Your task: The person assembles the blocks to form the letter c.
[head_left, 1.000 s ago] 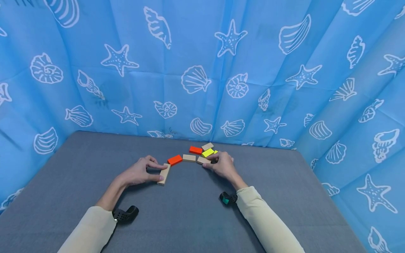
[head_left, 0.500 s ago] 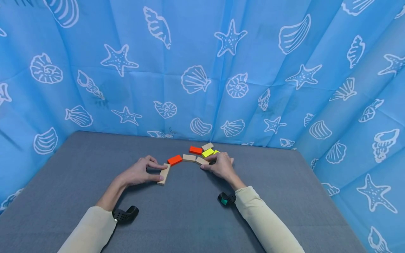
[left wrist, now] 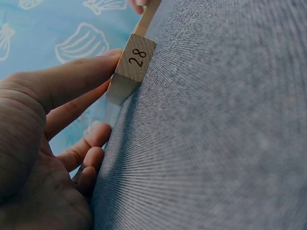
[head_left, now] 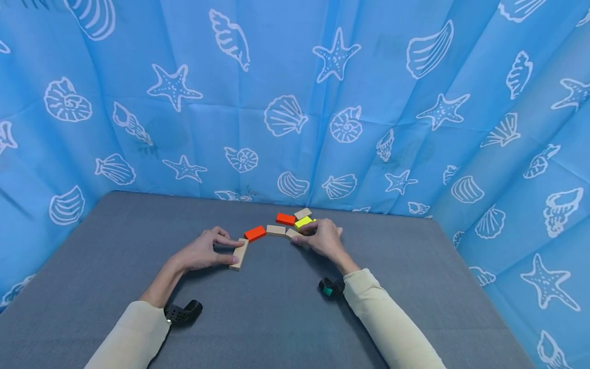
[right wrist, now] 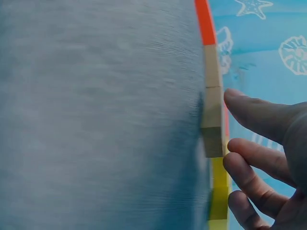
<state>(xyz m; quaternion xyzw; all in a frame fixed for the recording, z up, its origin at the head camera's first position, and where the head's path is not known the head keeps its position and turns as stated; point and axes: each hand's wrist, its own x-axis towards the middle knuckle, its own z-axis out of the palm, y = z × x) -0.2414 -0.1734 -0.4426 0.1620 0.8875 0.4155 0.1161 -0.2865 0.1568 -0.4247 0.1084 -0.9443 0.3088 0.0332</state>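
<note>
- The left hand (head_left: 203, 251) is partly curled, thumb and first finger holding the block marked 28 (left wrist: 130, 64) at its 3 o'clock.
- The right hand (head_left: 325, 241) is partly curled too, pinching a plain block (head_left: 292, 233) at its 9 o'clock.
- A red block (head_left: 255, 234) lies at 1 o'clock from 28.

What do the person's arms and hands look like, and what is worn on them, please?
The left sleeve and right sleeve are long and pale cream. Below each cuff sits a black, curved wrist device: the left device shows small dark dots, and the right device a teal-green patch. The left hand and right hand wear no gloves, and no rings are visible.
</note>
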